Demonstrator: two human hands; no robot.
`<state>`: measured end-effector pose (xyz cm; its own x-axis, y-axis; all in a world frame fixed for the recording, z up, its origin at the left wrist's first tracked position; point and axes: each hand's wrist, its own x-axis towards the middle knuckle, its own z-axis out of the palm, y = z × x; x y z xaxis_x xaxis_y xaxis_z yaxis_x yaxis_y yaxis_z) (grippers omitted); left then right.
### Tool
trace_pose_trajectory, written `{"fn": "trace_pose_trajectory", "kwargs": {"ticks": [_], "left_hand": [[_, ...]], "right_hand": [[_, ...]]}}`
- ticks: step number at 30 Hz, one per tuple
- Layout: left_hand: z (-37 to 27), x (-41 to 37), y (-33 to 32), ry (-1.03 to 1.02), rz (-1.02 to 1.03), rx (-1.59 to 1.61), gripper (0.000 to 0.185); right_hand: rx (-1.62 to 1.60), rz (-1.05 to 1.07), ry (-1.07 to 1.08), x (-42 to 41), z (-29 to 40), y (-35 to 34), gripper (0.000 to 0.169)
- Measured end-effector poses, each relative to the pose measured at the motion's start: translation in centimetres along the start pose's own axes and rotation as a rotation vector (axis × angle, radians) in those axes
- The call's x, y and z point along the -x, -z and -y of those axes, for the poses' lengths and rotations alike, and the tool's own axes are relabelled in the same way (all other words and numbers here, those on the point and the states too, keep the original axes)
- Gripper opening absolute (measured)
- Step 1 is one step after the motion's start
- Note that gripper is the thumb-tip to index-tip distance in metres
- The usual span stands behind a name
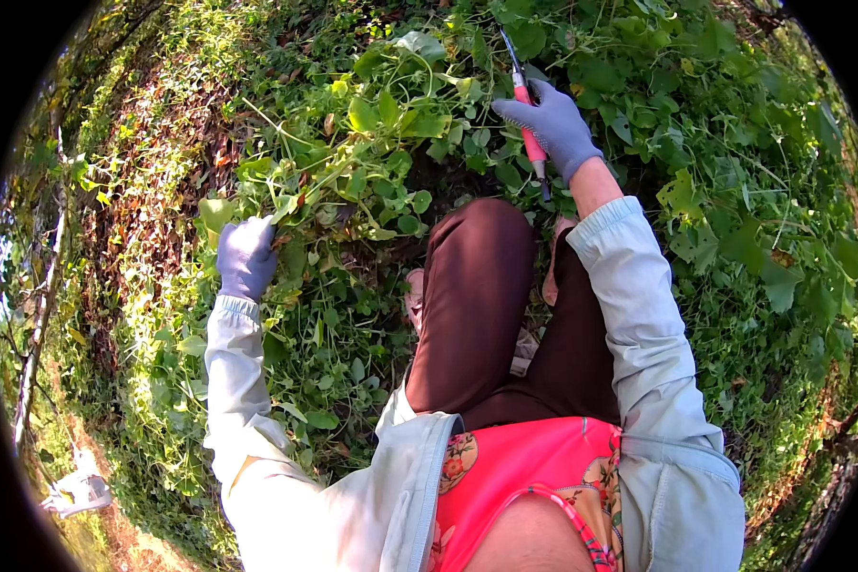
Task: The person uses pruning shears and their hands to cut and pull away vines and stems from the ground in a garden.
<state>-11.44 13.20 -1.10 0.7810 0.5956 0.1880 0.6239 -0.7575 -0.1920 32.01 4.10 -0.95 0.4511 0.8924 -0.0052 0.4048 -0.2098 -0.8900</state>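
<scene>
My left hand [247, 257], in a grey-purple work glove, is closed around the ends of a bunch of leafy green vines [339, 168]. From the fist the vines trail up and to the right, across the undergrowth. In a matching glove, my right hand [556, 130] grips a hand tool by its pink handle [532, 146]. The tool's narrow metal blade [510, 51] points away from me into the foliage, its tip partly lost among leaves. Below the handle its dark butt end sticks out.
Dense ground cover [743, 236] with broad leaves surrounds me. Brown dry leaves [150, 186] lie at the left. A pale bare branch [46, 300] rises at the far left, above a white object [79, 493] that I cannot identify. My bent knee [479, 272] is between my arms.
</scene>
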Motion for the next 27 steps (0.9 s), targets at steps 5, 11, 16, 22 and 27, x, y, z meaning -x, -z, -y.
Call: {"fn": "trace_pose_trajectory", "kwargs": {"ticks": [5,11,16,22,27], "left_hand": [[-1.5,2.3,-0.6,0.011,0.008,0.019,0.034],[-1.7,2.4,-1.3,0.022,-0.045,0.013,0.035],[-2.3,2.7,-1.1,0.023,0.066,0.011,0.041],[-3.1,2.6,-0.8,0.033,0.077,0.049,0.040],[-3.0,2.9,-1.6,0.024,0.038,0.055,0.037]], "right_hand": [[0.021,0.258,-0.269,-2.6,-2.5,-0.5,0.053],[0.302,0.563,-0.509,-6.3,-6.8,-2.2,0.060],[0.271,0.580,-0.537,-8.4,-6.7,-5.3,0.052],[0.168,0.552,-0.562,-10.5,-8.1,-9.4,0.058],[0.076,0.442,-0.373,-11.7,-9.2,-10.8,0.055]]}}
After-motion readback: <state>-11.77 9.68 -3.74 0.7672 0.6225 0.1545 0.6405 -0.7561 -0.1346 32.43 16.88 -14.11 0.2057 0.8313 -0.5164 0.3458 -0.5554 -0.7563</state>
